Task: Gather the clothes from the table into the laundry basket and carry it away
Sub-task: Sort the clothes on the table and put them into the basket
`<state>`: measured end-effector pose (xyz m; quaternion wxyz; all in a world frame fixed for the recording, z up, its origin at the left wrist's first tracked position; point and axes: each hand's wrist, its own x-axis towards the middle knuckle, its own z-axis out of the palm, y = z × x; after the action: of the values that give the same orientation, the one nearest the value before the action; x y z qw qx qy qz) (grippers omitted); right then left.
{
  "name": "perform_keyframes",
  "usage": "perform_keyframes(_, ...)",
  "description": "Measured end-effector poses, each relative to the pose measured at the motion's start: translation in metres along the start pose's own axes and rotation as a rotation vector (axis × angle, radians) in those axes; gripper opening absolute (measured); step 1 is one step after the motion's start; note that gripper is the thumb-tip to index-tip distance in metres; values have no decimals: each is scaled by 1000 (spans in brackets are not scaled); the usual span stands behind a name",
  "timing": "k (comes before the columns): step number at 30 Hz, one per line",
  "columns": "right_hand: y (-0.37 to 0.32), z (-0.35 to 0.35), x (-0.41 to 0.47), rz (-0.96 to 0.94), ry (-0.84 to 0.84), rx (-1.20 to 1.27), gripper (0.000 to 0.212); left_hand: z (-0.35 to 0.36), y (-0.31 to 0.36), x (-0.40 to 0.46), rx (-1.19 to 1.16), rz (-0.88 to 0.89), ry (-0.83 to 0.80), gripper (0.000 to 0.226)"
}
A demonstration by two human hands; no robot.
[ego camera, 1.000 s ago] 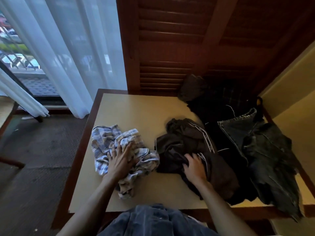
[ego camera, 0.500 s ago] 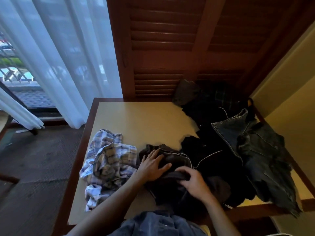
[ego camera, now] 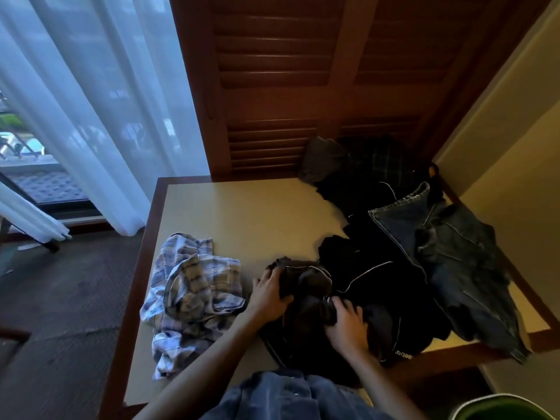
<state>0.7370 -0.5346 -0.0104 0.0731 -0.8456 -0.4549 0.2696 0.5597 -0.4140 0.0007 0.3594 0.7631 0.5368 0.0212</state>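
Gripping: both hands bunch one crumpled dark brown garment with thin white piping (ego camera: 306,286) at the near edge of the surface.
Left hand (ego camera: 269,294): fingers curled into the fabric's left side, holding it.
Right hand (ego camera: 345,324): fingers curled into a fold on its right side, holding it.
Plaid shirt: pale blue-and-white checked cotton shirt (ego camera: 191,292), rumpled, just left of the left hand, hanging over the near edge.
Dark pile: black piped clothes (ego camera: 372,277) touching the brown garment; stiff blue denim jeans with pale stitching (ego camera: 439,253) draped over the right edge.
Far corner: grey and dark plaid cloth heap (ego camera: 348,160).
Surface: flat beige matte top with red-brown wooden rim (ego camera: 242,213).
Basket: green rounded rim (ego camera: 503,407) at bottom right, below the surface; whether it is the basket I cannot tell.
Room: louvred brown wooden shutters (ego camera: 272,86) behind, sheer white curtain (ego camera: 100,101) left, dark textured carpet (ego camera: 60,298).
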Motion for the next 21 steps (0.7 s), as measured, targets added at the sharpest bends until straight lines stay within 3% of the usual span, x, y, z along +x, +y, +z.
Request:
perform_keyframes(2, -2, -10, 6, -25, 4, 150, 28, -2, 5, -1, -162, -4, -55, 76)
perform_keyframes(4, -6, -28, 11, -51, 22, 327, 16, -4, 10, -5, -232, -25, -105, 92)
perform_keyframes(6, -21, -46, 14, -101, 23, 454, 19, -5, 16, -10, -260, -7, -115, 95)
perform_keyframes(9, -53, -49, 16, -195, 10, 575, 26, -9, 23, -14, -403, 34, 15, 77)
perform_keyframes(12, -75, -32, 13, -191, 26, 659, 26, -26, 21, -12, -499, 11, 98, 73)
perform_keyframes(14, -78, -24, 9, -209, -64, 690, 28, -35, 16, -10, -462, -7, 94, 75)
perform_keyframes(17, -65, -27, 9, -199, -220, 636, 40, -34, 10, -7, -186, -30, 56, 82)
perform_keyframes(19, -42, -32, 13, -153, -195, 595, 59, -27, 3, -8, 6, -95, -5, 101)
perform_keyframes(21, -14, -32, 13, -67, -126, 511, 81, -18, -8, -10, 33, -143, -89, 116)
